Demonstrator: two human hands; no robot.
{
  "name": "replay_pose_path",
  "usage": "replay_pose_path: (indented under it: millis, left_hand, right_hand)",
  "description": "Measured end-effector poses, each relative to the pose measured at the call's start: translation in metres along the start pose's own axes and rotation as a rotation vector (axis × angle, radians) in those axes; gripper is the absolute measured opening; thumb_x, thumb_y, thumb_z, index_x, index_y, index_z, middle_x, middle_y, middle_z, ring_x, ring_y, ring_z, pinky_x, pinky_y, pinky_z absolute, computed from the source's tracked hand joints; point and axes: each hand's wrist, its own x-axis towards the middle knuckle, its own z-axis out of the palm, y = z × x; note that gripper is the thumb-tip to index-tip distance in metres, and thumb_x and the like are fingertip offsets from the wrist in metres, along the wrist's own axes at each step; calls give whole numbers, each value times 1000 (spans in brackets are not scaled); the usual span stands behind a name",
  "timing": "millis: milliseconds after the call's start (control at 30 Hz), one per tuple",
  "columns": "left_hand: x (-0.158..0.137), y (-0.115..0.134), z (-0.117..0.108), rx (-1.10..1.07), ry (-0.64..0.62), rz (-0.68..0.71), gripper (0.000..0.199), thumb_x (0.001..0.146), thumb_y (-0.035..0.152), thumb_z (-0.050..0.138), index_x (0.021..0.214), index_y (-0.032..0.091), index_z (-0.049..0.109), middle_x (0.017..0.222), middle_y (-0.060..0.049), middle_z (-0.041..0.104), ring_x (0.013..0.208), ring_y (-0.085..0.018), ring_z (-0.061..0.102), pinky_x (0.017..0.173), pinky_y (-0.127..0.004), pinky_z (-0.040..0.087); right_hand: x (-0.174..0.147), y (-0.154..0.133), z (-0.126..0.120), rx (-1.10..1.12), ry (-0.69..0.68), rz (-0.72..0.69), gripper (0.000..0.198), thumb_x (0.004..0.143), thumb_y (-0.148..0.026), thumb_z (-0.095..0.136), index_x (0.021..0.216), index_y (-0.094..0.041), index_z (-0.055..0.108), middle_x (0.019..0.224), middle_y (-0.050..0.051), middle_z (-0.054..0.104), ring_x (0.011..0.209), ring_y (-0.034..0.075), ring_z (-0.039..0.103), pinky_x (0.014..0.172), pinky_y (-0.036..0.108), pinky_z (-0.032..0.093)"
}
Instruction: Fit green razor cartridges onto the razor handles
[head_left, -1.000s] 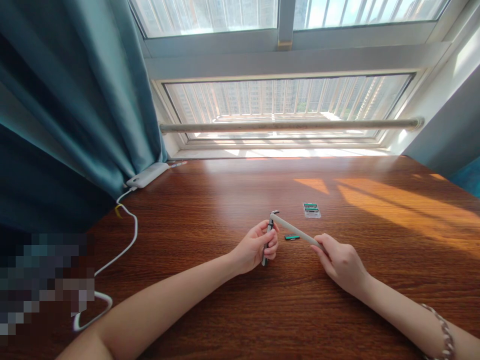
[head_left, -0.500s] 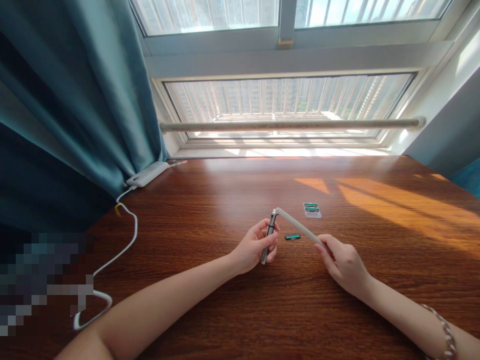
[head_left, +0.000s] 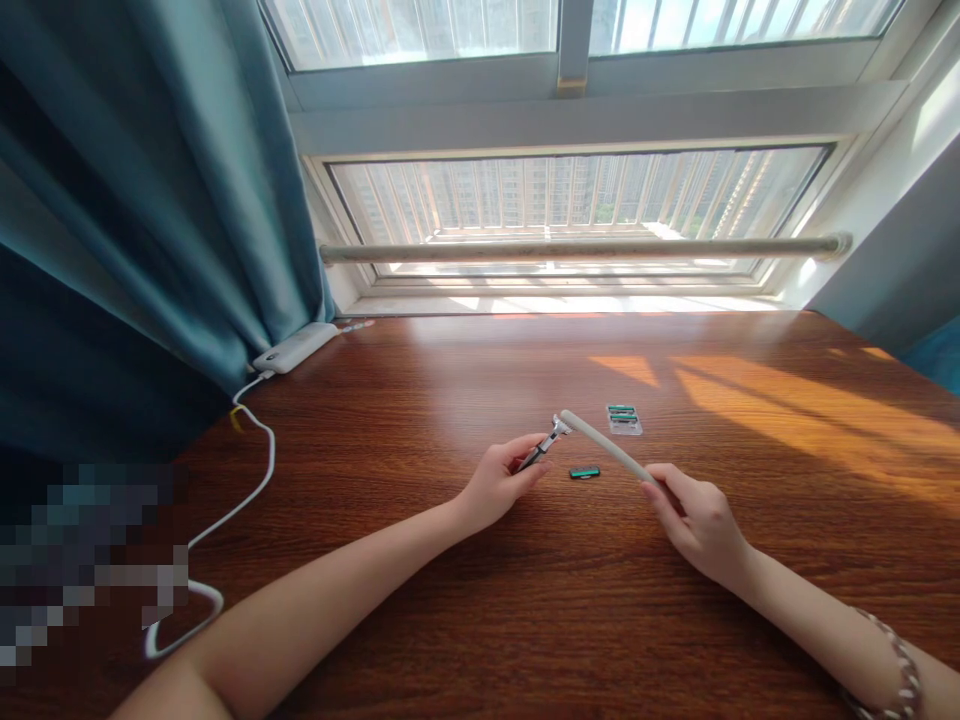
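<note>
My left hand [head_left: 499, 483] is closed around the handle of a silver and black razor [head_left: 538, 452]. The razor leans up to the right, its T-shaped head at the upper end. In my right hand [head_left: 699, 515] is the lower end of a long pale toothbrush-like stick [head_left: 607, 446]. The stick's rounded far end meets or overlaps the razor head; whether they touch I cannot tell. A green and black razor cartridge [head_left: 584, 473] lies on the table between my hands. Beyond it, a clear plastic case [head_left: 624, 420] holds green-topped cartridges.
The brown wooden table [head_left: 450, 390] reaches back to a barred window [head_left: 585, 195]. At the left, a white power strip [head_left: 296, 348] lies beside the blue curtain [head_left: 217, 180], with a white cable [head_left: 271, 450] trailing forward. Sunlight falls across the table's right side.
The razor has turned from nearly upright to a rightward slant, with its head shifted right. My right hand and the stick have moved slightly right. The cartridge and case stay put.
</note>
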Motion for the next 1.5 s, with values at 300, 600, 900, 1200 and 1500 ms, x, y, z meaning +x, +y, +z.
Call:
replay_pose_path:
  millis: [300,600,900,1200,1500]
  left_hand:
    - [-2,2,0,216,93,130,36,79,27,48,112,17,57,63,-1,53,57,-11,43,57,-21,35]
    - [-1,-6,-3,498,141,155,36,84,27,39,118,22,51,96,-6,61,83,-16,53,77,-25,39]
    - [-1,-8,-3,657,135,155,35,86,29,37,118,24,51,86,-4,60,76,-14,53,71,-24,41]
    - [-2,-9,-3,683,138,171,35,86,30,38,117,25,51,79,-3,57,70,-12,50,65,-22,39]
    - [-1,-8,-4,632,168,165,33,84,31,42,114,25,53,79,-2,55,71,-12,49,67,-23,37]
  right_hand:
    - [-1,-1,1,-11,64,3,11,82,-25,47,87,-18,53,57,-3,53,46,9,48,49,20,37]
    - [1,1,-1,-127,92,-70,13,81,-25,48,87,-18,57,70,1,62,56,10,57,55,19,40]
    - [-1,1,2,-163,109,-90,12,79,-20,52,90,-18,56,72,0,60,61,9,57,59,19,40]
    - [-1,1,2,-173,149,-86,11,79,-20,54,90,-18,55,71,-1,61,58,9,56,56,19,39]
    - [-3,2,3,-177,169,-86,11,79,-22,53,89,-17,55,69,-1,62,53,8,56,53,19,38]
